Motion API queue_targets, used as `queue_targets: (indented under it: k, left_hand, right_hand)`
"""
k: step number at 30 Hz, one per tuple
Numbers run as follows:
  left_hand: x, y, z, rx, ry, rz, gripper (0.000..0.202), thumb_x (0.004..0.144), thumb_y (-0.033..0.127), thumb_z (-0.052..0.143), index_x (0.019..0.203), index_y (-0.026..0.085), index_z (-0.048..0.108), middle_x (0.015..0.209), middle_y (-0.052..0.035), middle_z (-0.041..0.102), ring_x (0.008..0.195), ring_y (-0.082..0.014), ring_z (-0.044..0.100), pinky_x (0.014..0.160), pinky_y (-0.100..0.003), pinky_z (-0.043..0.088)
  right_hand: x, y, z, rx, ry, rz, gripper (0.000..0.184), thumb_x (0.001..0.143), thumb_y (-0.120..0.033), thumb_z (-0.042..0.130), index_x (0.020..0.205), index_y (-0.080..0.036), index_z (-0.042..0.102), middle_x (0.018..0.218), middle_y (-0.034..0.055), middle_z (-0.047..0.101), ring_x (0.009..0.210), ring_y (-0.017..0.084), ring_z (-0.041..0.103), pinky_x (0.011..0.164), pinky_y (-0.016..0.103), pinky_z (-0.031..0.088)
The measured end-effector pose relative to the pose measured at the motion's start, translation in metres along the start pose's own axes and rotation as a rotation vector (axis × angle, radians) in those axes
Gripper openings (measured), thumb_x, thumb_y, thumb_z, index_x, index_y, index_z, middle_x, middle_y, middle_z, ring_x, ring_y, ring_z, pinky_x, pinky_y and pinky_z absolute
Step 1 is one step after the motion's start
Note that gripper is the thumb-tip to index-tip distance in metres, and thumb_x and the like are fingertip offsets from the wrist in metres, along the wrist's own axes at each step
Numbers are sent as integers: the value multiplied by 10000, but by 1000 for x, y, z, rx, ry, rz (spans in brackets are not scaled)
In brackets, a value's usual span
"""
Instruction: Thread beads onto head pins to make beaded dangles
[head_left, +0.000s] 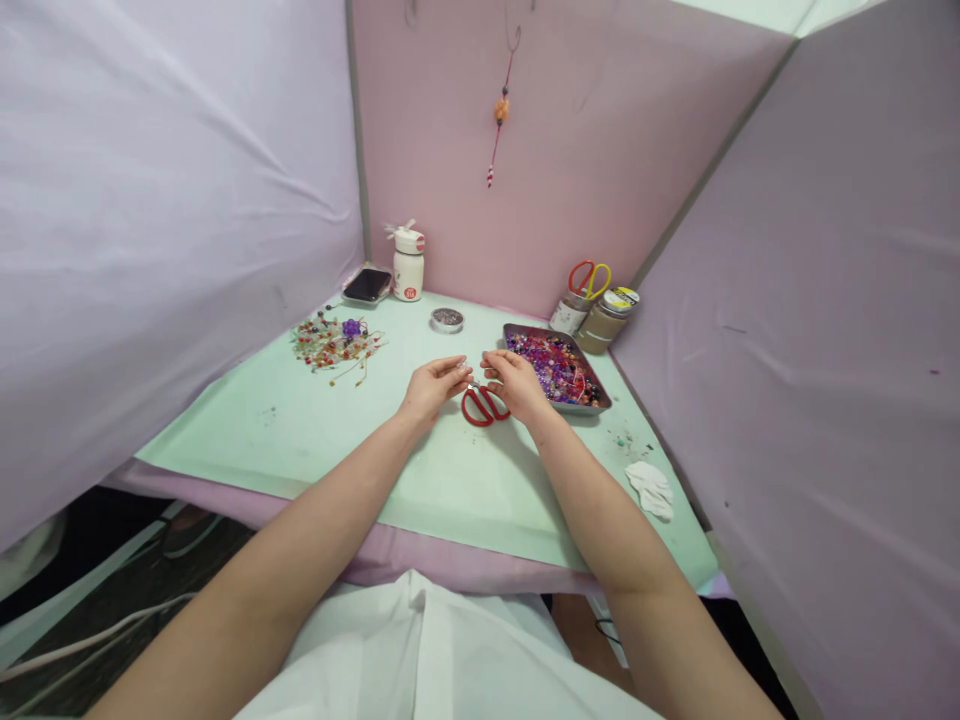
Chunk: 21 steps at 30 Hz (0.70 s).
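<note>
Beside the red scissors [485, 401], both hands [436, 386] [516, 380] pinch nearly closed, anything held unclear.

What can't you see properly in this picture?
All in the head view:
- Whatever is at the fingertips of the left hand: too small to tell.
- The tips of the red-handled scissors: hidden by the fingers.
- What's below the yellow handle: hidden by the labelled jar.
- Small print on the brown jar: too small to read.
</note>
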<state>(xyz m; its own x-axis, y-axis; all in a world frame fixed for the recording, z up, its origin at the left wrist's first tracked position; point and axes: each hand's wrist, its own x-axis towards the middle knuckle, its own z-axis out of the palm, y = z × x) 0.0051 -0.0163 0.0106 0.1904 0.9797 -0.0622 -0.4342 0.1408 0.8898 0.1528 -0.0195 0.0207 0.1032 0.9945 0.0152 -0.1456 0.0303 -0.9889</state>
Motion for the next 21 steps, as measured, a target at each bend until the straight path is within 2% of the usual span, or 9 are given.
queue_targets:
  k: [5, 14, 21]
  left_hand:
    - [-2, 0, 2, 31, -29, -8, 300, 698, 135, 733, 990, 106, 669, 866, -82, 706, 743, -119, 666, 826, -286, 521]
    - [-3, -1, 2, 78, -61, -21, 283, 704, 135, 724, 982, 114, 672, 874, -88, 714, 747, -142, 671, 818, -315, 524]
    - [-4, -1, 2, 47, -77, -18, 289, 706, 138, 729, 990, 107, 684, 889, -92, 713, 753, -136, 669, 861, -335, 513]
  right_hand:
    - [7, 1, -10, -92, -26, -160, 294, 667, -393, 662, 904, -220, 643, 866, 3, 658, 707, 101, 548, 586, 212, 412]
    - [1, -8, -10, -234, -53, -316, 207, 690, -386, 657, 789, -204, 655, 796, -1, 659, 746, 135, 568, 690, 270, 442]
    - [-4, -16, -11, -355, -97, -447, 213, 752, -394, 621, 831, -199, 654, 857, 19, 676, 834, 158, 592, 789, 301, 465]
